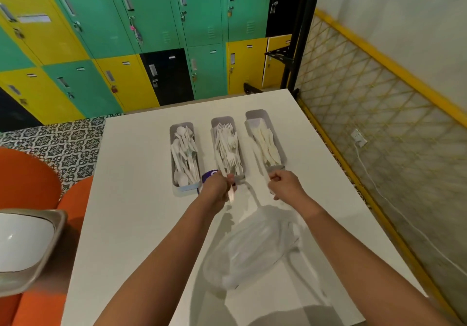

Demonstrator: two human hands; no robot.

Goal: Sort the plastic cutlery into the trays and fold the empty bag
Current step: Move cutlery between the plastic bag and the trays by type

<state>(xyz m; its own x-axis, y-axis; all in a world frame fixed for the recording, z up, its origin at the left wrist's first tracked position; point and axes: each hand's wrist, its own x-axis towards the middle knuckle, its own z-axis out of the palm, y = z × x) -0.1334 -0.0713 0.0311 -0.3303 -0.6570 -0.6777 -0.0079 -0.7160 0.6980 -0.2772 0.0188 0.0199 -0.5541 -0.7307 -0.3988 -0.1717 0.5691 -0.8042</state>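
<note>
1. Nearest the camera, low in the frame, lies the crumpled clear plastic bag [249,255] on the matte white table [131,212], slack and apparently empty.
2. Both hands work above it, apart from each other. Left hand [217,186] pinches a white plastic utensil [231,194]; its type cannot be told.
3. Right hand [284,184] is curled; any contents cannot be told.
4. Three narrow grey trays run lengthwise up-frame: spoon tray [184,189], fork tray [238,177] just beyond the left hand, knife tray [276,167].

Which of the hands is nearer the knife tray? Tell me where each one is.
Right. The right hand is at the near end of the knife tray; the left hand, gripping a white utensil, is by the fork tray.
</note>
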